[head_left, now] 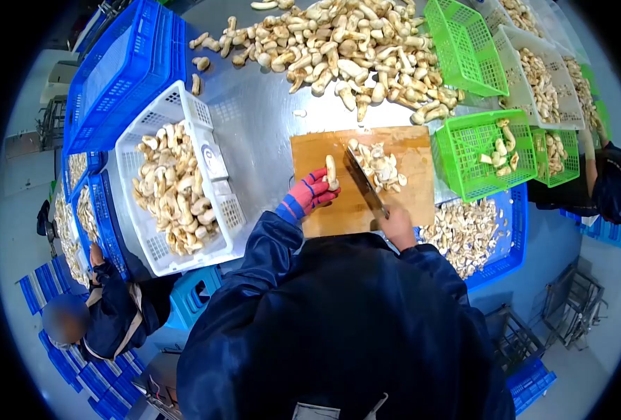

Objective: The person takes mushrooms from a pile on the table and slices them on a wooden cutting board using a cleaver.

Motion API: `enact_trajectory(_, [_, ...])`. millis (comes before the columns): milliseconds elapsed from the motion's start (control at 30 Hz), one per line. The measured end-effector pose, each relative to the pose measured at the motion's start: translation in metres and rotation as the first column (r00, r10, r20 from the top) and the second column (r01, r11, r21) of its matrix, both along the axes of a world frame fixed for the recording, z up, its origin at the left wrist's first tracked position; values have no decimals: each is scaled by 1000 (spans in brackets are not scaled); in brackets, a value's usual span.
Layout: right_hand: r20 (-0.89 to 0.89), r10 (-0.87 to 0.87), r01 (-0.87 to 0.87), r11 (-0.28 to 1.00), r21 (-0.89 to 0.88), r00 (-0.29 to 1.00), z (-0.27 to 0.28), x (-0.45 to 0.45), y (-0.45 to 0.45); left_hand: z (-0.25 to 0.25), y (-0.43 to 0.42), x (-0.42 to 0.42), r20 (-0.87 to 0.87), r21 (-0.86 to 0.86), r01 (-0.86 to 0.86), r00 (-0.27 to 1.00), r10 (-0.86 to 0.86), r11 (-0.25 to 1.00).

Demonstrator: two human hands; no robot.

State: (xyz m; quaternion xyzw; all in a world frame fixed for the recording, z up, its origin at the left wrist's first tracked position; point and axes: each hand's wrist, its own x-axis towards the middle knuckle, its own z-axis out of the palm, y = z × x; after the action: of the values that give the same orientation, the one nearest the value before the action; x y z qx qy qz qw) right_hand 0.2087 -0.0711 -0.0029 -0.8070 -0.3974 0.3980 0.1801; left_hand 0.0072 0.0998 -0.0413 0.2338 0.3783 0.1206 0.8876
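Note:
My left hand (pixel 312 194), in a pink and blue striped glove, holds a pale mushroom (pixel 331 173) upright over the left side of the wooden cutting board (pixel 366 206). In my bare right hand (pixel 397 225) is the handle of a knife (pixel 366 180); its blade points away from me across the board. Mushroom slices (pixel 380 166) lie in a loose pile to the right of the blade. Beyond the board, a large heap of whole mushrooms (pixel 345 42) covers part of the steel table (pixel 254 105).
At left stands a white crate (pixel 126 157) of mushrooms beside stacked blue crates (pixel 107 91). Green baskets (pixel 450 164) and white baskets (pixel 569 98) line the right. A blue tray (pixel 517 238) of slices sits near my right arm. A co-worker (pixel 114 315) is at lower left, another person (pixel 615 175) at right.

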Motion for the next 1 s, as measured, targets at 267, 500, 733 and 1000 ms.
enact_trajectory(267, [-59,118,-119,993,-20,991,6,-25,13,-35,-56,18,-586,514,266,803,107,816])
enact_trajectory(500, [-24,159,-159,987,29,987,16,-33,17,-87,-62,7,-645,606,287,723,248,742])
enact_trajectory(733, [-10,137,-136,990,40,991,22,-33,10,-30,-48,36,-693,303,-24,681,237,953])
enact_trajectory(1000, [-7,152,-152,988,18,988,49,-31,-16,-61,-47,34,-645,339,18,732,219,941])
